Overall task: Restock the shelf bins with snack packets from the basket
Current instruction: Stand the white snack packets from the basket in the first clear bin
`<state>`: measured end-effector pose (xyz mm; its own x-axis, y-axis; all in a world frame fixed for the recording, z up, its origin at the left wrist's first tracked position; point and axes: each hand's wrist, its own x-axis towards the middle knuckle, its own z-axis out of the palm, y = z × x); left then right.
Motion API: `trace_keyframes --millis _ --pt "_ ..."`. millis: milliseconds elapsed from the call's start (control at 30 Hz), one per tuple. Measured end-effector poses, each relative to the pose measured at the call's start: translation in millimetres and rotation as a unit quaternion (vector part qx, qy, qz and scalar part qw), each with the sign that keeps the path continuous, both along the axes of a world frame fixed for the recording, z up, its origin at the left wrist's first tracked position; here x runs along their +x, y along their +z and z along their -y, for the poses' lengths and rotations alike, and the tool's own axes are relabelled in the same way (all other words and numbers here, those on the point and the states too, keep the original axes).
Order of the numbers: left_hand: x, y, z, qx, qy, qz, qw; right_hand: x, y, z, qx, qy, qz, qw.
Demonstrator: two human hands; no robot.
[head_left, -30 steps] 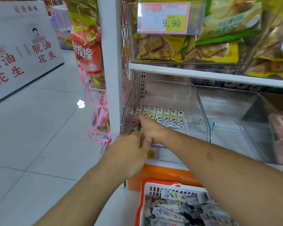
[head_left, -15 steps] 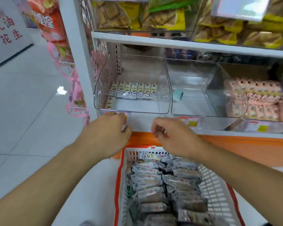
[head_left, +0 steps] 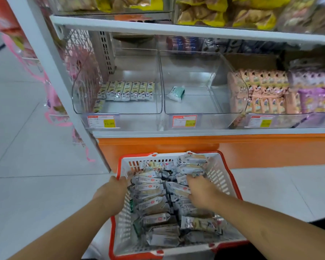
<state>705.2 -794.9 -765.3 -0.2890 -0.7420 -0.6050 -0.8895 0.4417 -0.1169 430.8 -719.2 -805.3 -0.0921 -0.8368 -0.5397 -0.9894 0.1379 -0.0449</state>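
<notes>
Below, at six o'clock, an orange-rimmed white basket [head_left: 217, 177] of silver snack packets [head_left: 152, 205] sits on the floor. The left hand [head_left: 112, 192] grips its left rim. The right hand [head_left: 201, 190] reaches among the packets; its grasp cannot be told. At twelve o'clock, a clear shelf bin [head_left: 118, 109] holds a row of packets.

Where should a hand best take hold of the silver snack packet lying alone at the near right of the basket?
Across its narrow width, near mid-length, coming from above. The silver snack packet lies flat and crosswise on top of the pile in the white and orange plastic basket, its upper face uncovered, so thumb and fingers could likely close over both long edges.
</notes>
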Motion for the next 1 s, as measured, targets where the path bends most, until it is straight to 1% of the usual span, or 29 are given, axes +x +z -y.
trace_keyframes --millis 67,133,200,300,400,467,533,567,600,633,667,700,733,767,800,833,867,900,1000 --pt "1.0 0.3 4.1 0.007 0.006 -0.002 1.000 -0.2 2.0 1.7 0.017 0.016 0.003 1.000" --pt "0.0 1.9 7.3 0.012 0.006 0.006 1.000 -2.1 6.2 6.1 0.035 0.003 0.019 0.999" --pt "-4.2 5.4 10.6 0.008 0.008 0.021 1.000 -4.5 19.7 12.7 0.051 -0.032 0.057 0.997" --pt "-18.2 20.6 18.1 -0.017 0.006 0.030 0.999 -11.2 55.4 18.8 0.025 -0.068 0.126 0.989" --pt "-35.1 49.9 25.9 -0.042 0.011 0.024 0.999 -14.5 110.9 22.6 -0.083 -0.048 0.186 0.978" --pt "-43.3 75.5 30.5 -0.053 0.023 0.001 0.998 -15.0 147.2 20.6 -0.159 -0.033 0.217 0.963" --pt "-47.1 99.5 35.2 -0.060 0.031 -0.029 0.997 -14.7 176.3 12.8 -0.215 -0.015 0.251 0.944" --pt "-48.2 109.8 37.9 -0.059 0.035 -0.054 0.996 -14.3 187.9 8.0 -0.241 -0.003 0.265 0.934" --pt "-48.9 119.0 40.1 -0.041 0.046 -0.097 0.993 -14.3 197.3 4.0 -0.265 0.005 0.273 0.925" --pt "-50.9 128.3 39.9 0.005 0.078 -0.168 0.983 -14.0 205.0 0.5 -0.285 0.011 0.277 0.917" --pt "-55.0 137.4 37.1 0.078 0.135 -0.264 0.952 -13.1 211.0 -2.3 -0.306 0.020 0.282 0.909" --pt "-60.4 148.4 31.5 0.161 0.206 -0.366 0.893 -11.4 215.8 -4.4 -0.331 0.036 0.281 0.900" --pt "-65.5 159.3 26.0 0.237 0.263 -0.453 0.818 -9.0 219.0 -5.3 -0.354 0.056 0.275 0.892" --pt "-70.1 168.9 20.4 0.294 0.298 -0.519 0.745 -5.8 221.9 -5.8 -0.370 0.079 0.264 0.887" --pt "-74.0 175.9 15.1 0.329 0.309 -0.571 0.686 -2.7 224.0 -6.1 -0.379 0.100 0.252 0.885" --pt "-77.4 181.0 10.7 0.341 0.304 -0.613 0.645 -0.4 224.8 -6.2 -0.383 0.117 0.242 0.884" --pt "-79.2 182.7 8.9 0.331 0.291 -0.646 0.623 0.6 225.1 -5.9 -0.382 0.127 0.239 0.884" --pt "-80.8 183.6 8.7 0.308 0.281 -0.667 0.618 0.6 225.8 -6.1 -0.377 0.130 0.246 0.883" --pt "-81.6 181.9 15.5 0.249 0.254 -0.684 0.637 -3.8 229.3 -7.7 -0.361 0.094 0.327 0.868"
